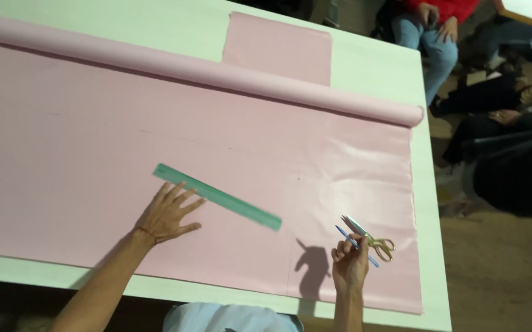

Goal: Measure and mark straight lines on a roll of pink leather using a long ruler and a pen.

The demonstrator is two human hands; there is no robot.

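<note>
Head view: white table (376, 67), pink fabric (94, 154) unrolled across it, people seated far right. Left hand (166, 215) lies flat, fingers spread, touching the green ruler (216, 197). Right hand (350, 261), near right, fingers closed round a blue pen (355, 245); scissors (370, 238) just beside.

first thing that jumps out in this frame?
The pink fabric covering most of the white table, its roll lying along the far side. On it, the left hand rests flat by a green ruler; the right hand holds a blue pen and gold-handled scissors.
</note>
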